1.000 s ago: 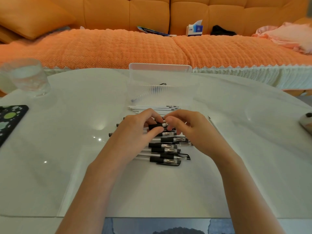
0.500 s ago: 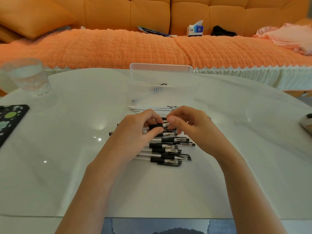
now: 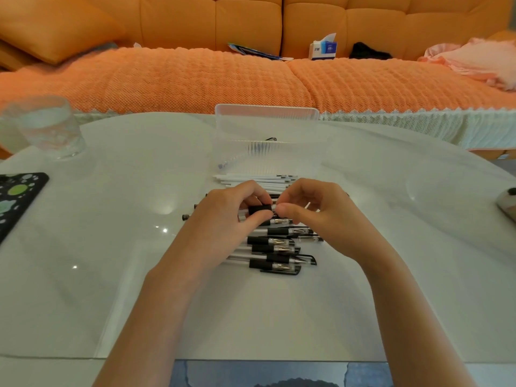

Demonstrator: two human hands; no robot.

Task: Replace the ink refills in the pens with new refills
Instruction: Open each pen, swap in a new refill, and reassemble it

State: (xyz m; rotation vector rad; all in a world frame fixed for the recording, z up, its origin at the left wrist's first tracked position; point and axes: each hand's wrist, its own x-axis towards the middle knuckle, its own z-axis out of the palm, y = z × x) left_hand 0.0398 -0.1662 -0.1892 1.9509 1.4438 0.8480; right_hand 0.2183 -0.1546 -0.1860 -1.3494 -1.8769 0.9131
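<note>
Fingers of left hand (image 3: 223,219) curled round pen (image 3: 259,209) at its black grip; right hand (image 3: 321,216) pinches its tip end. Pen held level, just above pile (image 3: 276,248) of clear-barrelled, black-gripped pens. White refills (image 3: 251,180) just beyond fingers; clear box (image 3: 266,113) farther.

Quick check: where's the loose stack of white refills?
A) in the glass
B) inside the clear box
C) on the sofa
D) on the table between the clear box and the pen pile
D: the refills lie on the table right in front of the box, just beyond the pens.
</note>
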